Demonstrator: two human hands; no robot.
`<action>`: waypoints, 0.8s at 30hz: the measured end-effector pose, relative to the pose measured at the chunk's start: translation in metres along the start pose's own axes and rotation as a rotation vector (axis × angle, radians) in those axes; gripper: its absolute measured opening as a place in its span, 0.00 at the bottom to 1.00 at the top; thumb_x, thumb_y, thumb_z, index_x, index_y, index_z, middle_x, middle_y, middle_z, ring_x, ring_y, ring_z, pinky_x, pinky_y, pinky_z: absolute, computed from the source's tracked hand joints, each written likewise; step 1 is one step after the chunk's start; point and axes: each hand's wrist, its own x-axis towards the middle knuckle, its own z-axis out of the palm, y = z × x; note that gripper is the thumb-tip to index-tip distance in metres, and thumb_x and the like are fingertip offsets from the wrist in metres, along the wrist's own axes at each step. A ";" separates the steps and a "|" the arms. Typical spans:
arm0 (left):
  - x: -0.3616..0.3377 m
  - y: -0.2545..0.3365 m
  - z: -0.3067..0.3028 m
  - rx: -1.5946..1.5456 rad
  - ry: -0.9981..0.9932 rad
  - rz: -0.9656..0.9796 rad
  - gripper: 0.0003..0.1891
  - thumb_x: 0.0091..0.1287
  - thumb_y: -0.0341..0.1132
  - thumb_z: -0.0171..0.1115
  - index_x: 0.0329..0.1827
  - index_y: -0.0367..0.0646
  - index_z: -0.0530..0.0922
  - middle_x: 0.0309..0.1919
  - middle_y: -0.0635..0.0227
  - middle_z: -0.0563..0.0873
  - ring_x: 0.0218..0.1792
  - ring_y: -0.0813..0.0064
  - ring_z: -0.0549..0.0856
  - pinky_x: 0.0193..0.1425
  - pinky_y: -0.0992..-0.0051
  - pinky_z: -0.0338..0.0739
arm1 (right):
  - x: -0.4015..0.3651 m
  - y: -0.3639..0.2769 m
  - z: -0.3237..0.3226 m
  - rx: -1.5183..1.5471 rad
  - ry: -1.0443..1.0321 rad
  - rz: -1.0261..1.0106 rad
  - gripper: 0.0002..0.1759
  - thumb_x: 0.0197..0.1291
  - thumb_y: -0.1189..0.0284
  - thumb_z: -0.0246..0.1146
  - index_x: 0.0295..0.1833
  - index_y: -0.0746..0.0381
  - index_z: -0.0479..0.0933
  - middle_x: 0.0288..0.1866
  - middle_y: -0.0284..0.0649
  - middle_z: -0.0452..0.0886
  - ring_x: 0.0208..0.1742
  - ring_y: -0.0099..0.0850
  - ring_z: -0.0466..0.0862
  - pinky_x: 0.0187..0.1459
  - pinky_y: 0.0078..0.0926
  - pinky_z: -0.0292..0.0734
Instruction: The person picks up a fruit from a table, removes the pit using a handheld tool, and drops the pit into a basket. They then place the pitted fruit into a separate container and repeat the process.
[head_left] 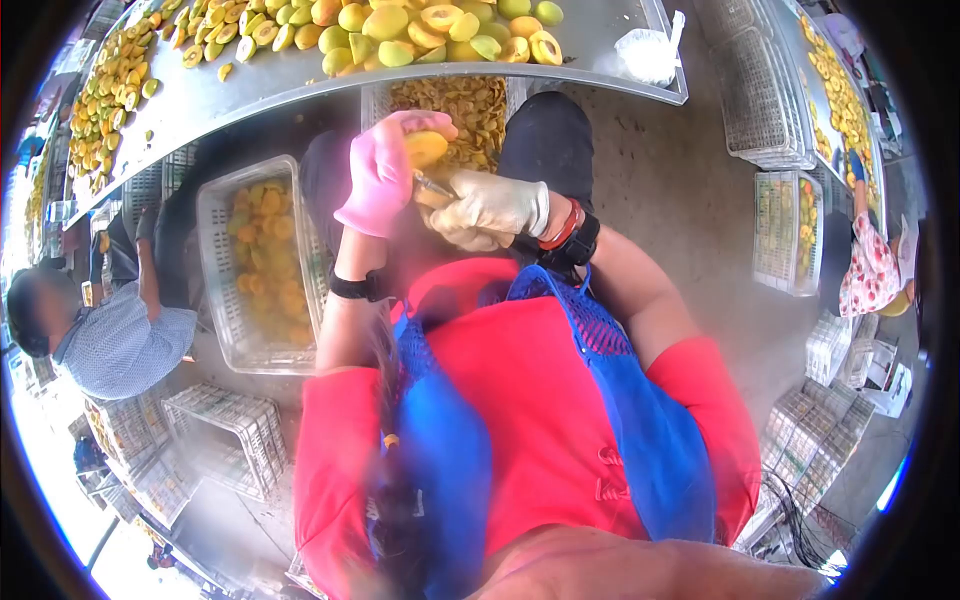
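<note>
My left hand (381, 172), in a pink glove, is closed around a yellow peach half (426, 149), which sticks out beside the fingers. Close below the fruit, my right hand (494, 208) in a whitish glove grips a small metal-bladed tool (432, 186). Its metal end points toward the pink glove, while the handle is mostly covered by my fingers. Both hands are together over my lap. Behind them, between my knees, a crate (376, 105) holds many orange-brown peels and scraps (462, 110).
A metal table (280, 90) ahead bears many yellow-green fruit halves (400, 30) and a white bag (646, 56). To my left stands a white crate (215, 270) of fruit pieces. Stacked crates (755, 95) are at right. Other people (125, 340) work on both sides.
</note>
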 end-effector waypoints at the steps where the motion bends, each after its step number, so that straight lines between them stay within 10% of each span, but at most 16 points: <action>1: 0.002 0.003 -0.001 0.040 -0.012 0.018 0.30 0.82 0.49 0.38 0.46 0.30 0.83 0.42 0.61 0.90 0.47 0.71 0.87 0.56 0.73 0.80 | 0.001 0.001 -0.002 0.033 -0.026 0.013 0.09 0.66 0.72 0.61 0.40 0.56 0.65 0.22 0.25 0.61 0.16 0.16 0.60 0.15 0.18 0.54; 7: 0.013 0.019 -0.037 -0.091 0.285 0.015 0.31 0.82 0.51 0.39 0.48 0.30 0.84 0.44 0.59 0.90 0.44 0.72 0.87 0.51 0.75 0.81 | 0.007 0.004 -0.005 -0.077 -0.003 -0.022 0.08 0.65 0.73 0.61 0.41 0.56 0.66 0.24 0.26 0.64 0.17 0.16 0.62 0.16 0.17 0.57; 9: 0.009 0.025 -0.069 0.147 0.653 0.042 0.46 0.72 0.72 0.40 0.49 0.29 0.83 0.42 0.51 0.90 0.45 0.67 0.88 0.51 0.78 0.81 | 0.006 0.006 -0.003 -0.168 0.106 -0.079 0.08 0.65 0.73 0.60 0.42 0.57 0.66 0.24 0.27 0.65 0.17 0.16 0.63 0.16 0.18 0.58; 11: -0.006 0.032 -0.109 0.611 0.880 -0.102 0.44 0.71 0.72 0.42 0.52 0.33 0.83 0.42 0.55 0.91 0.43 0.63 0.89 0.53 0.72 0.81 | 0.010 0.019 -0.020 -0.300 0.277 -0.157 0.07 0.66 0.72 0.59 0.42 0.58 0.67 0.25 0.28 0.69 0.19 0.18 0.69 0.17 0.20 0.62; 13: -0.016 0.054 -0.148 1.210 0.810 -0.658 0.34 0.74 0.65 0.47 0.61 0.43 0.82 0.53 0.57 0.88 0.55 0.57 0.85 0.64 0.61 0.77 | 0.008 0.019 -0.029 -0.417 0.428 -0.141 0.07 0.66 0.71 0.60 0.43 0.59 0.68 0.25 0.29 0.71 0.20 0.19 0.71 0.18 0.22 0.65; 16: -0.022 0.031 -0.185 1.325 0.832 -0.773 0.35 0.72 0.64 0.51 0.68 0.45 0.77 0.66 0.54 0.79 0.66 0.51 0.78 0.72 0.57 0.69 | 0.019 0.037 -0.047 -0.500 0.578 -0.117 0.10 0.65 0.69 0.62 0.45 0.62 0.71 0.26 0.31 0.74 0.22 0.21 0.73 0.24 0.25 0.69; 21: 0.036 0.006 -0.158 1.334 0.622 -0.369 0.36 0.70 0.61 0.56 0.71 0.43 0.74 0.70 0.53 0.75 0.69 0.52 0.75 0.74 0.59 0.68 | 0.030 0.037 -0.051 -0.636 0.736 -0.398 0.16 0.65 0.66 0.63 0.52 0.66 0.73 0.29 0.42 0.80 0.27 0.31 0.81 0.32 0.34 0.76; 24: 0.099 -0.032 -0.129 1.179 0.387 -0.140 0.35 0.68 0.47 0.66 0.76 0.45 0.67 0.68 0.54 0.76 0.60 0.60 0.83 0.54 0.67 0.84 | 0.029 0.037 -0.049 -0.822 0.836 -0.477 0.17 0.65 0.66 0.64 0.52 0.66 0.72 0.32 0.52 0.82 0.33 0.45 0.86 0.38 0.40 0.77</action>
